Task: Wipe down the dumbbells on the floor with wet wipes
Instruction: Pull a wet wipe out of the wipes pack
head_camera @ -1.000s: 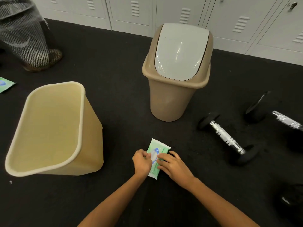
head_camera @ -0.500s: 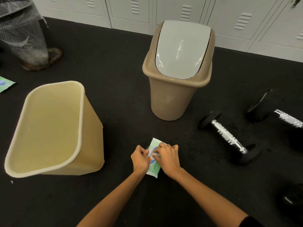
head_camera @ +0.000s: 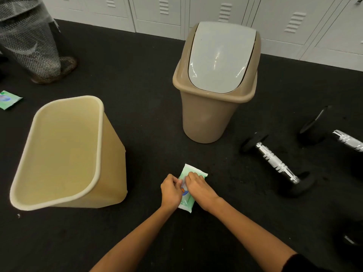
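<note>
Right hand [head_camera: 198, 188] has slid over to join the left hand [head_camera: 170, 190], both pinching the soft green plastic wet-wipe pack [head_camera: 188, 201] just left of the chrome-handled black dumbbell [head_camera: 276, 163], apparently peeling its flap; no wipe out yet.

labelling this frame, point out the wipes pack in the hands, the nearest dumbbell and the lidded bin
wipes pack [head_camera: 186, 203]: head view, lower green part showing between the hands
nearest dumbbell [head_camera: 276, 162]: head view, middle of its chrome handle
lidded bin [head_camera: 202, 118]: head view, tan front wall below the lid
</note>
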{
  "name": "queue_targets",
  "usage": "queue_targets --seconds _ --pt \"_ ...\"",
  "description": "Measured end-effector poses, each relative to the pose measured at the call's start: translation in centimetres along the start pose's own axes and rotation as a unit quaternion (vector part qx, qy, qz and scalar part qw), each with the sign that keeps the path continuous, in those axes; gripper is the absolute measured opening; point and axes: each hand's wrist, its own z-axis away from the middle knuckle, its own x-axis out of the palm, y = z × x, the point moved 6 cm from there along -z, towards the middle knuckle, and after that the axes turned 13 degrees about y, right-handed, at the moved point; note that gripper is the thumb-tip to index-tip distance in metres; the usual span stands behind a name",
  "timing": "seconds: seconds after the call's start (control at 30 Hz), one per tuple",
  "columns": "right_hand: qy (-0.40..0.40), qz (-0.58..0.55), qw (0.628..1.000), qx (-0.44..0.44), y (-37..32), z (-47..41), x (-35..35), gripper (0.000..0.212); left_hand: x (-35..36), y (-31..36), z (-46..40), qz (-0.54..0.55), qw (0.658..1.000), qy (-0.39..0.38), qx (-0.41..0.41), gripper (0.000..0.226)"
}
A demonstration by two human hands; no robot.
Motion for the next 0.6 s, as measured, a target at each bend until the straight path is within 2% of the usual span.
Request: queue_targets --seconds 0.13,0.23,0.37,0.43,0.47,0.53,0.6 --pt "0.012 -0.059 0.998 0.024 0.4 0.0 -0.3 0.037 -0.1 0.1 -0.2 -0.003 1.0 0.012 0.003 0.027" --pt "0.014 -0.069 0.997 0.029 0.4 -0.2 -0.4 0.031 0.2 0.0 -0.3 -0.002 1.0 0.004 -0.007 0.023" --pt "0.003 -0.034 0.999 -0.012 0.1 -0.5 -0.2 0.036 0.2 -0.1 -0.4 -0.008 1.0 -0.009 0.001 0.018" --pt "-0.006 -0.039 0.999 -0.021 0.4 -0.4 0.2 0.036 0.2 0.0 -0.4 -0.011 0.999 -0.027 0.025 0.007" --pt "-0.007 -0.056 0.998 -0.017 0.6 -0.3 0.3 0.036 0.2 0.2 -0.2 -0.014 0.998 -0.046 0.04 0.01" --pt "-0.002 -0.108 0.994 0.01 1.1 -0.2 0.3 0.033 0.6 0.2 0.1 -0.037 0.992 -0.091 0.076 0.038" --pt "0.004 -0.159 0.987 0.032 1.4 0.0 0.0 0.028 1.0 0.2 0.5 -0.104 0.98 -0.123 0.118 0.062"
